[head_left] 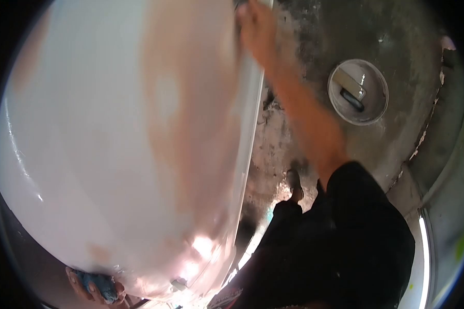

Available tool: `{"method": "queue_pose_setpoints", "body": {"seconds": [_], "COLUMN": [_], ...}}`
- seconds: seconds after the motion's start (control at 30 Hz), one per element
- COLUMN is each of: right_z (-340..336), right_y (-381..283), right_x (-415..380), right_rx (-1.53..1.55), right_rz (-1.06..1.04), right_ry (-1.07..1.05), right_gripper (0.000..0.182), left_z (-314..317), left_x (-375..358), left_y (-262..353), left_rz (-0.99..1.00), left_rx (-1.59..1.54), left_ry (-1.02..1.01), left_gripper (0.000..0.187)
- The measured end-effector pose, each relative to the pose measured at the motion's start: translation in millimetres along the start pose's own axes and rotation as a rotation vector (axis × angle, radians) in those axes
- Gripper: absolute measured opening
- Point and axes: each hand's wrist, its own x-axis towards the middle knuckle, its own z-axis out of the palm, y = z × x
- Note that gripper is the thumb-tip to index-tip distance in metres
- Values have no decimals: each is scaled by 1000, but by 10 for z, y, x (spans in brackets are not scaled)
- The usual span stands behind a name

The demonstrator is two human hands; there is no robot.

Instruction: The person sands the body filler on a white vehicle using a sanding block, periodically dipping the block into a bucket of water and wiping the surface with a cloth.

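A large, curved white panel [103, 144] with smeared tan patches fills the left and middle of the view. My right arm stretches up along its long edge. At the top, my right hand [257, 26] is closed at that edge, its fingers blurred around a small dark thing [238, 4] that I cannot make out. At the lower left, my left hand [82, 288] has its fingers wrapped around a wet-looking blue cloth [102, 286], right by the panel's lower rim.
A round bucket [386, 105] stands on the stained concrete floor [314, 31], holding a beige flat piece [348, 82] and a dark block [352, 100]. A lit tube lamp [424, 257] is at the lower right. Bright light glares off the panel's near corner.
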Motion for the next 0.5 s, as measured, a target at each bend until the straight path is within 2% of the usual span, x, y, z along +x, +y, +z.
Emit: {"method": "queue_pose_setpoints", "body": {"seconds": [0.03, 0.07, 0.1, 0.13, 0.2, 0.27, 0.3, 0.33, 0.37, 0.4, 0.5], "right_z": [74, 55, 62, -88, -78, 86, 85, 64, 77, 58, 94], "right_y": [42, -76, -90, -440, -157, 9, 155, 100, 317, 492, 234], "right_x": [-586, -1283, -1845, -2262, -2721, -2150, -1638, -1135, -547, -89, -316], "right_rx": [30, -169, 172, 742, 369, 570, 103, -23, 53, 93, -111], "right_rz": [-175, -196, -161, 351, 180, 166, -204, -119, -234, -74, -143], "right_ry": [57, 0, -121, -261, -335, -241, -66, 9, 48, -53, 141], "right_gripper": [52, 51, 51, 47, 42, 47, 48, 50, 52, 44, 34], "left_z": [9, 0, -9, -12, 27, 9, 5, -33, -55, -33, -18], "left_x": [-29, -26, -25, -30, -12, 6, 31, 74, 89, 82, 49], "left_y": [-24, -27, -38, -42, -27, -22, 3, 24, 50, 64, 11], "left_rz": [7, 14, 19, 23, 21, 23, 14, 5, -5, -3, 6], "left_rx": [-5, 0, -15, -31, -48, -54, -37, -24, -10, -23, -47], "left_ry": [13, -1, -1, -2, 7, 4, -8, -27, -48, -35, 0], "left_gripper": [64, 64, 64, 64, 64, 64, 64, 64, 64, 64, 65]}}
